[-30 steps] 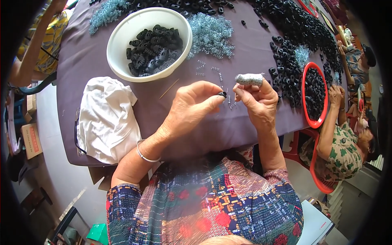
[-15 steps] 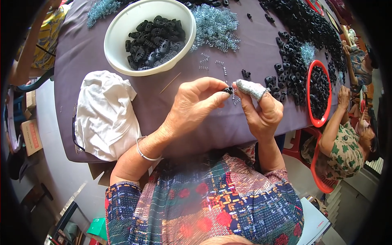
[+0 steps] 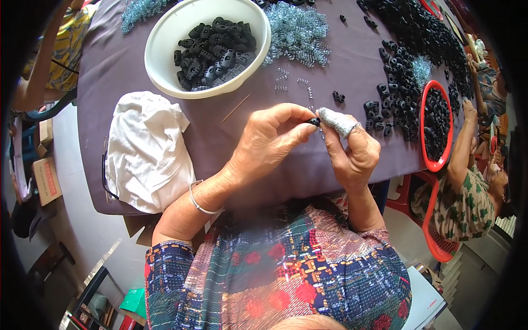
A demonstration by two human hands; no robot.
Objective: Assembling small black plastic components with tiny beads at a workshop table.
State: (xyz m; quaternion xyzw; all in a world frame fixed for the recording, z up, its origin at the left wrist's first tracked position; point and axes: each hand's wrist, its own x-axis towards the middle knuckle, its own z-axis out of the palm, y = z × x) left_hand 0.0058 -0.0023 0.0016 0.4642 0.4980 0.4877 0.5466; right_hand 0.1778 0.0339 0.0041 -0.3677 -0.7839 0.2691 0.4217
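Pinching a small black part [image 3: 314,121] between thumb and forefinger, my left hand [image 3: 264,140] is holding it just in front of me, above the purple-covered table [image 3: 308,170]. My right hand [image 3: 356,151] is meeting it from the 3 o'clock side, thumb and wrapped finger standing narrowly together; I cannot tell whether they are gripping anything. A grey-white wrap [image 3: 336,122] is covering that finger, and a pale bracelet [image 3: 193,193] is circling my left wrist.

Counting from the part in my grip, a few loose springs [image 3: 281,81] are lying at 11 o'clock, and a bluish pile of springs [image 3: 297,36] is spreading farther off at 12. A white bowl [image 3: 165,47] is standing at 10 o'clock, holding many black parts. A thin wooden stick [image 3: 235,108] is lying near 9, with a crumpled white cloth [image 3: 146,151] resting beyond it. Two black pieces [image 3: 336,96] are sitting close by, between 1 and 2. A large black heap [image 3: 429,47] is stretching out at 2, and a red-rimmed tray [image 3: 435,166] of black parts is resting at 3. Someone in a leaf-patterned top [image 3: 465,206] is sitting at 4.
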